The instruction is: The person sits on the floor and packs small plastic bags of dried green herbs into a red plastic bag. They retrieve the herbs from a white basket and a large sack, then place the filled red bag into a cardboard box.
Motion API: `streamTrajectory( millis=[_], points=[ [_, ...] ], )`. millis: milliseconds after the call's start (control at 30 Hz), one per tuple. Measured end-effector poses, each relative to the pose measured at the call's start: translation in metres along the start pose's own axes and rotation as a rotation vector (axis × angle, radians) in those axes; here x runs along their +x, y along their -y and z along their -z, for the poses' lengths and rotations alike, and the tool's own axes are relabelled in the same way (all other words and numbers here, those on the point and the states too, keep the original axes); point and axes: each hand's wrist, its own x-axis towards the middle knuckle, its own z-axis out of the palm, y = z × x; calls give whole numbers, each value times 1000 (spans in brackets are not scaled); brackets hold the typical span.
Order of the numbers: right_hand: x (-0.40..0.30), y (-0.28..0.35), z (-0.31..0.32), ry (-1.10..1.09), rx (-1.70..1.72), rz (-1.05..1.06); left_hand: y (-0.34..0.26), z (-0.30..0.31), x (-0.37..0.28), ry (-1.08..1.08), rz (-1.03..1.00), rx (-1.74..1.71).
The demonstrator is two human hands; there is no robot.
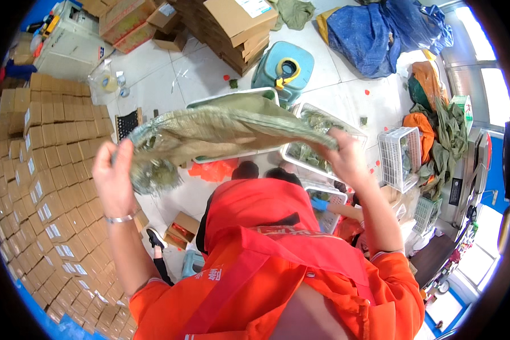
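Note:
An olive-green woven sack (221, 127), blurred by motion, stretches between my two raised hands. My left hand (115, 174), with a bracelet at the wrist, grips one end of it. The opposite end is in my right hand (348, 159). Below my left hand's end, a rounded bulge (155, 176) shows dark green matter through thin, frayed material; I cannot tell what it is. Under the sack stands a white plastic basket (267, 92), its inside mostly hidden. To the right, white baskets (357, 135) hold clear packets with dark green contents.
A blue plastic stool (299, 59) bears a yellow tape dispenser (287, 74). Cardboard boxes (59, 170) wall the left side. A blue-gloved hand (319, 204) of another person reaches into a lower basket (333, 223). Red plastic (212, 170) lies near my feet; a white crate (399, 159) stands right.

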Motion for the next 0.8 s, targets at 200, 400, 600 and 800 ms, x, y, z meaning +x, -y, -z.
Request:
streamTrajectory(
  millis=[200,400,600,800],
  points=[
    [-47,69,4,137,251,538,-43,15,-83,133,-25,-261],
    [-23,118,-21,143,402,717,-70,-20,-66,452,75,-499],
    [-15,117,-42,231,511,732,-24,-79,-60,635,-427,238],
    [-28,81,-57,115,554,828,-44,-74,-71,664,-564,263]
  ],
)
